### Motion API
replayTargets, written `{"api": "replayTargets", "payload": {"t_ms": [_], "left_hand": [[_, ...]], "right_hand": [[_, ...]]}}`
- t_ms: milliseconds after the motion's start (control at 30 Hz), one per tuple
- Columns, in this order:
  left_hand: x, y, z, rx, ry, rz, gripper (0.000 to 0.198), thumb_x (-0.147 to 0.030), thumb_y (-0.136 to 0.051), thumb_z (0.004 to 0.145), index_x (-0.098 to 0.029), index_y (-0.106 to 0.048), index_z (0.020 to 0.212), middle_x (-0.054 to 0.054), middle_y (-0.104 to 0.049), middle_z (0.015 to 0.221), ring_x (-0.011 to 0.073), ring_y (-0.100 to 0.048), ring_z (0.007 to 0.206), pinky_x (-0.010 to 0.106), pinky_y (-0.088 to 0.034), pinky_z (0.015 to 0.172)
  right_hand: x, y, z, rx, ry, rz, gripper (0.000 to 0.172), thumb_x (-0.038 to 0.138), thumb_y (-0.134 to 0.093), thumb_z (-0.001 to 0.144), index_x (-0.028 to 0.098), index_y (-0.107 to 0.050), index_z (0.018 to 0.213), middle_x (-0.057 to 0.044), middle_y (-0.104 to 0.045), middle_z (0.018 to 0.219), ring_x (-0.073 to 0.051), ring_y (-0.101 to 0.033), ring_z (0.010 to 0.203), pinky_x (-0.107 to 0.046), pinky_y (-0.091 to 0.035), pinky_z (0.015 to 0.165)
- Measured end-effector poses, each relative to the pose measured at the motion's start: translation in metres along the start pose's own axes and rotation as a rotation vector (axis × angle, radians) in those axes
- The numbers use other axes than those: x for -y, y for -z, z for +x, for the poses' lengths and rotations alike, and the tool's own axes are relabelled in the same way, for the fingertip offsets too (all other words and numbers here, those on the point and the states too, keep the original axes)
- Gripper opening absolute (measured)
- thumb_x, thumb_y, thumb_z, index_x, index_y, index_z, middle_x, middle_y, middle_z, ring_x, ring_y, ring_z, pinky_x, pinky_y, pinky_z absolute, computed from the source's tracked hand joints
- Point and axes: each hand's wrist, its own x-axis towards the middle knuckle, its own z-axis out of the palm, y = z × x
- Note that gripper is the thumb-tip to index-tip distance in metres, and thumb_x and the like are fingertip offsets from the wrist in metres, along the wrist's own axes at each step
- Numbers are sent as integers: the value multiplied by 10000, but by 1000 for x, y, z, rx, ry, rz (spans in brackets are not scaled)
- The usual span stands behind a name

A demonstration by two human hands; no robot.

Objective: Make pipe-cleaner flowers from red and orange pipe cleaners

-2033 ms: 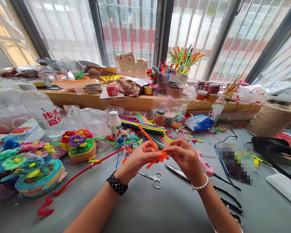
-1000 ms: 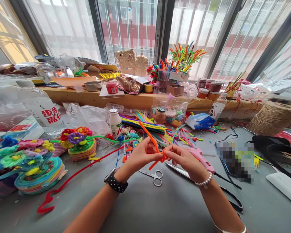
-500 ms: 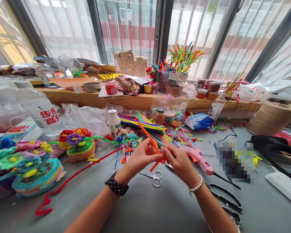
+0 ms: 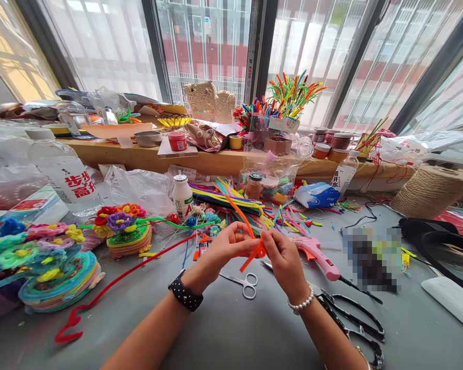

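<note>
An orange pipe cleaner (image 4: 239, 209) is held between both hands above the middle of the table, bent into small loops near the fingertips. My left hand (image 4: 226, 248) pinches it from the left; one long end sticks up and a short end points down. My right hand (image 4: 281, 257) is closed on the looped part, its thumb and fingers pressed together. Small scissors (image 4: 249, 285) with white handles lie on the table just below the hands. Close to my right hand rests a pink glue gun (image 4: 320, 257).
Larger black-handled scissors (image 4: 360, 318) lie by my right forearm. Pipe-cleaner flower pieces (image 4: 57, 277) and a long red pipe cleaner (image 4: 100, 295) are on the left. Behind the hands are loose pipe cleaners (image 4: 231, 200), a white bottle (image 4: 182, 195) and a jar (image 4: 253, 186). Twine (image 4: 432, 190) stands right.
My right hand has turned slightly, its wrist shifting left and its fingers moving closer around the orange loops. The upright end of the pipe cleaner has tilted a little.
</note>
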Motion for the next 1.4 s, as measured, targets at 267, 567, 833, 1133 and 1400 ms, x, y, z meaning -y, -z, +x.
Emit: {"api": "replayTargets", "payload": {"t_ms": [267, 567, 833, 1133, 1400], "left_hand": [[2, -5, 1, -52, -10, 17, 337, -281, -642, 620, -165, -560, 926, 67, -603, 922, 172, -590, 763, 295, -437, 701], [2, 5, 3, -256, -120, -88, 223, -326, -602, 655, -126, -634, 748, 62, -653, 790, 164, -581, 765, 285, -440, 746], [0, 10, 4, -73, -28, 69, 201, -260, -634, 631, -128, -597, 778, 25, -633, 643, 113, -576, 592, 212, -452, 566], [1, 8, 5, -135, 7, -66, 310, -405, -543, 696, -129, -594, 828, 55, -656, 729, 128, -600, 663, 237, -469, 652], [1, 5, 3, -155, 5, -23, 233, -307, -653, 603, -135, -645, 761, 48, -653, 762, 152, -585, 732, 247, -450, 690]], "right_hand": [[-6, 2, 3, -128, -164, 224, 304, 375, -449, 781, 161, -529, 581, 27, -462, 506, -82, -352, 452, -215, -286, 441], [-2, 0, 2, 5, -234, 422, 507, 447, -290, 826, 141, -625, 599, -33, -566, 563, -90, -408, 465, -222, -297, 433], [-6, 7, 7, 54, -319, 646, 331, 451, -442, 768, 166, -609, 749, 34, -471, 484, -67, -388, 444, -189, -273, 418], [-4, 6, 7, 23, -314, 532, 175, 325, -612, 671, 156, -610, 716, -6, -592, 659, -99, -507, 562, -223, -406, 534], [0, 2, 4, 12, -244, 509, 150, 314, -579, 702, 171, -614, 735, -14, -618, 687, -144, -567, 659, -269, -456, 619]]}}
